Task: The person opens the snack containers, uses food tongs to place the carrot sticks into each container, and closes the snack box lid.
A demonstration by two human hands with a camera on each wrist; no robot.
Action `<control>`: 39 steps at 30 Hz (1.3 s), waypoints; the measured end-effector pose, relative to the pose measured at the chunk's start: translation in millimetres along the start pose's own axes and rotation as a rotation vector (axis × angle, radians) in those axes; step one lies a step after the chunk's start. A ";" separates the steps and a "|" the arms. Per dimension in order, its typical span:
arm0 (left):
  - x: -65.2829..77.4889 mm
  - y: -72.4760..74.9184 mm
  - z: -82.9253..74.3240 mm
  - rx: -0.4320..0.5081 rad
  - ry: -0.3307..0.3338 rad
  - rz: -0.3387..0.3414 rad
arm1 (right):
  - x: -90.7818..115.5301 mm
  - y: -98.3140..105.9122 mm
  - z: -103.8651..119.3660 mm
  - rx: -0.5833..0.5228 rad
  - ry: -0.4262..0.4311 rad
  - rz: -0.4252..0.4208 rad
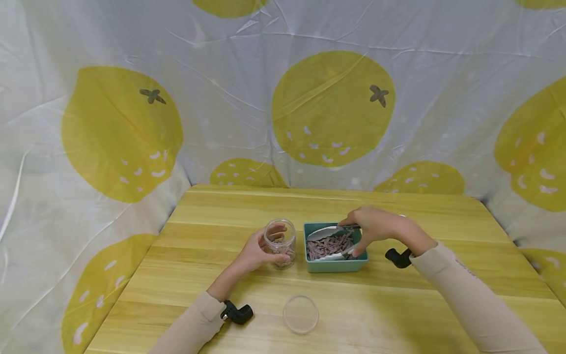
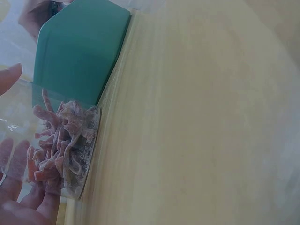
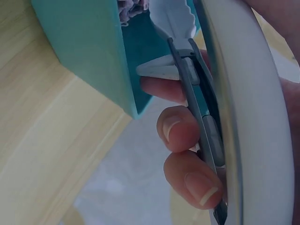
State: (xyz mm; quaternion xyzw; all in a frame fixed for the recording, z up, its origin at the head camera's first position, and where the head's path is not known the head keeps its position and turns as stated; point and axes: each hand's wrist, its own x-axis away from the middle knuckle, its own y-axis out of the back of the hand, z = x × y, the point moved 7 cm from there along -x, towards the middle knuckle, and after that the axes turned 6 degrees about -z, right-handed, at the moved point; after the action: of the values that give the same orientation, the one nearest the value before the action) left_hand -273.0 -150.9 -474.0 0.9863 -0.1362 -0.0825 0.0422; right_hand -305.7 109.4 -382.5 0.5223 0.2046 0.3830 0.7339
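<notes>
My left hand (image 1: 256, 252) grips a clear jar (image 1: 283, 235) from its left side, fingers behind and thumb in front. Shrivelled purplish-brown strips (image 2: 58, 145) lie in the jar's bottom, seen through its wall in the left wrist view. To the right stands a teal rectangular box (image 1: 334, 266) holding a heap of similar strips (image 1: 331, 246). My right hand (image 1: 373, 227) holds a pair of tongs (image 3: 206, 126) over the box's right side. The tongs' two pale heads (image 1: 325, 232) are spread apart and reach into the box, among the strips.
A round clear lid (image 1: 301, 314) lies flat on the wooden table (image 1: 221, 216), in front of the jar and box. Behind the table hangs a white cloth (image 1: 230, 98) printed with yellow fruit. Black wrist mounts (image 1: 239, 313) sit at both sleeves.
</notes>
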 end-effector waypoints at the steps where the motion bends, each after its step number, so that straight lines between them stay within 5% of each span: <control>1: -0.1 0.0 0.3 0.000 0.000 -0.001 | -0.6 -0.3 0.6 0.003 0.000 0.002; 22: 1.4 -0.5 -1.6 0.003 -0.032 0.013 | 1.5 -8.0 1.6 -0.023 0.003 0.024; 39: -0.1 0.2 0.6 0.019 -0.022 0.008 | 11.1 3.9 -2.0 -0.020 -0.013 -0.049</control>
State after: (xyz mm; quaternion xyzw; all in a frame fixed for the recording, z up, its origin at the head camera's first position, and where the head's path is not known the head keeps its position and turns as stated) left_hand -273.3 -151.1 -474.5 0.9852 -0.1416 -0.0918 0.0315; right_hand -301.5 119.8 -378.6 0.5124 0.2088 0.3636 0.7495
